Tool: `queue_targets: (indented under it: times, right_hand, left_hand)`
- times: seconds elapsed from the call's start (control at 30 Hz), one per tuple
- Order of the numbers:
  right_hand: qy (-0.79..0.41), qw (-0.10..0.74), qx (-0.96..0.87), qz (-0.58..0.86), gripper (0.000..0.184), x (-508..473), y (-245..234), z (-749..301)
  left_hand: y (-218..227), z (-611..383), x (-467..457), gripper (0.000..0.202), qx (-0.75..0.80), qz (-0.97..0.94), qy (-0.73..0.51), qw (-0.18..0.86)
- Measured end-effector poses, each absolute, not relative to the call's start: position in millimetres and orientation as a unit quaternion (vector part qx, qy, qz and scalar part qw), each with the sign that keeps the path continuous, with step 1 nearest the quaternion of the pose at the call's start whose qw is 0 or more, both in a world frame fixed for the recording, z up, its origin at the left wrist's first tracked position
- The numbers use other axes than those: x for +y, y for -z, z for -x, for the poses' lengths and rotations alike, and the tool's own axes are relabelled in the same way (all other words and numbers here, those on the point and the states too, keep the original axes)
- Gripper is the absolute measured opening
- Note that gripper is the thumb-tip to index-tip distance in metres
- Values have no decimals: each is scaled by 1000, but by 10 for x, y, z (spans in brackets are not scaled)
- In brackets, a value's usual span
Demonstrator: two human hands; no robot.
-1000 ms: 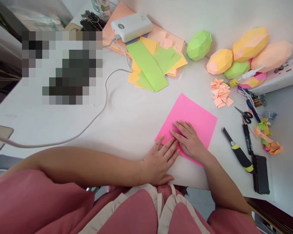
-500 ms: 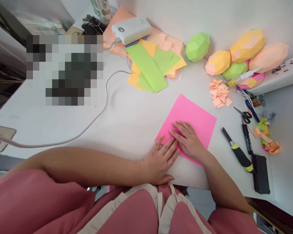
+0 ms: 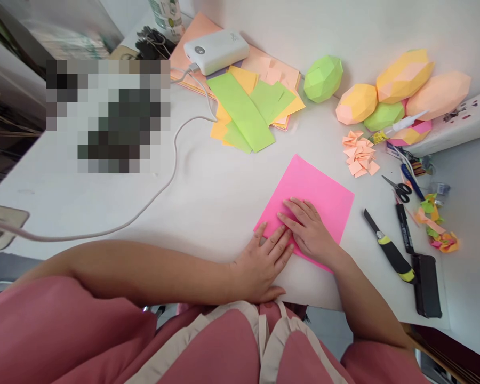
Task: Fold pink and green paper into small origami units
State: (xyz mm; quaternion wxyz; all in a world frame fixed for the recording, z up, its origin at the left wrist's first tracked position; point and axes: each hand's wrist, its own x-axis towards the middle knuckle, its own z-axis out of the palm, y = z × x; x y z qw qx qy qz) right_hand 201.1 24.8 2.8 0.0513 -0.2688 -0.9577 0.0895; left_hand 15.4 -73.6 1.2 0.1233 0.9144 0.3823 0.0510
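A sheet of bright pink paper [image 3: 308, 178] lies flat on the white table [image 3: 208, 186], turned at an angle to the front edge. My left hand [image 3: 264, 261] rests flat with fingers spread, its fingertips over the paper's near left edge. On the middle of the sheet lies my right hand [image 3: 312, 232], fingers stretched out and touching the surface. The fingertips of both hands almost meet. Right of the sheet is a utility knife [image 3: 390, 248] with its blade out. A pile of small folded peach paper pieces [image 3: 360, 154] sits beyond the sheet's far right side.
Green paper strips [image 3: 242, 112] and orange sheets lie under a white power bank [image 3: 216, 50], whose cable [image 3: 175, 154] curves across the left side. Faceted paper shapes [image 3: 404, 77] line the back right. Scissors [image 3: 402, 189], a marker [image 3: 404, 226] and a black case [image 3: 426, 285] are at right.
Both hands and the pink paper stay in place. Only the camera view has shifted very slightly.
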Motion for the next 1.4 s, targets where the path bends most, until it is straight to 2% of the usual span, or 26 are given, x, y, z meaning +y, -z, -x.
queue_targets:
  times: [0.13,0.3,0.4,0.53,0.6,0.8,0.87,1.0,1.2,1.4]
  right_hand:
    - [-88,48,-958,269,42,249,-18,-2014]
    - [-78,50,-960,263,42,246,-6,-2023]
    - [-75,53,-962,259,45,242,6,-2036]
    - [-78,44,-960,265,48,231,16,-2043]
    - [-75,42,-959,269,48,225,19,-2042]
    - [-71,28,-959,273,50,216,14,-2044]
    - [-69,26,-960,270,49,214,5,-2045]
    - [-73,22,-959,272,49,211,-5,-2045]
    - [-76,18,-959,271,48,231,0,-2036]
    - [-35,-6,-957,289,44,145,-177,-1986]
  left_hand:
    - [-16,-159,-759,83,393,-913,-46,102]
    - [-121,-173,-811,80,444,-896,-10,18]
    - [-231,-153,-788,61,451,-892,8,-9]
    - [-286,18,-547,25,400,-916,20,39]
    - [-248,167,-345,21,389,-919,22,68]
    - [-51,543,113,22,338,-929,-113,97]
    - [-11,595,158,34,341,-926,-126,100]
    - [-6,650,205,56,341,-928,-76,133]
    - [-132,665,273,65,355,-916,14,188]
    - [-233,595,252,65,370,-909,63,180]
